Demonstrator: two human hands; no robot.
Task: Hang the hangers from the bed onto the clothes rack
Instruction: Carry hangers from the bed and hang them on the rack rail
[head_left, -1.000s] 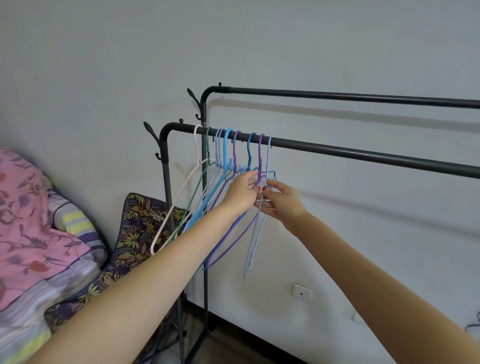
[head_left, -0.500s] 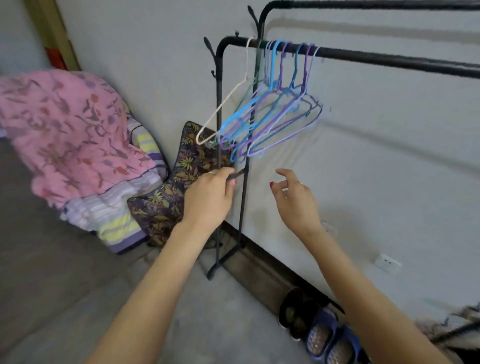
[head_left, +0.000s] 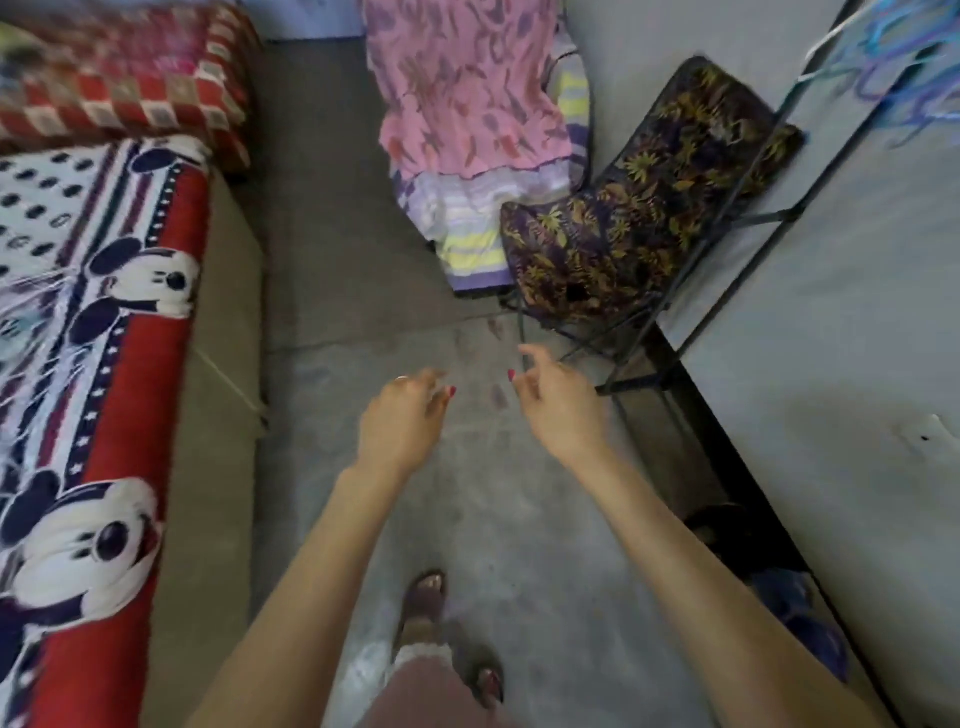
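Several blue, purple and white hangers (head_left: 883, 57) hang blurred at the top right, on the black clothes rack (head_left: 748, 171) whose legs stand by the wall. The bed (head_left: 98, 364) with a red, white and blue cartoon blanket fills the left side; thin pale hangers (head_left: 21, 312) lie blurred on it at the far left edge. My left hand (head_left: 402, 421) and my right hand (head_left: 558, 402) hover over the grey floor, both empty with loosely curled fingers, away from rack and bed.
A pink floral cloth (head_left: 467, 88) over striped bedding (head_left: 467, 228) and a dark leaf-patterned cushion (head_left: 623, 218) lie by the rack's foot. Shoes (head_left: 800, 618) sit along the wall at right. A red checked pillow (head_left: 124, 83) lies at the bed's head. My sandalled feet (head_left: 431, 613) stand on the floor.
Both hands have let go of the hangers on the rack and dropped. The view has swung down and left from the rack toward the floor and the bed.
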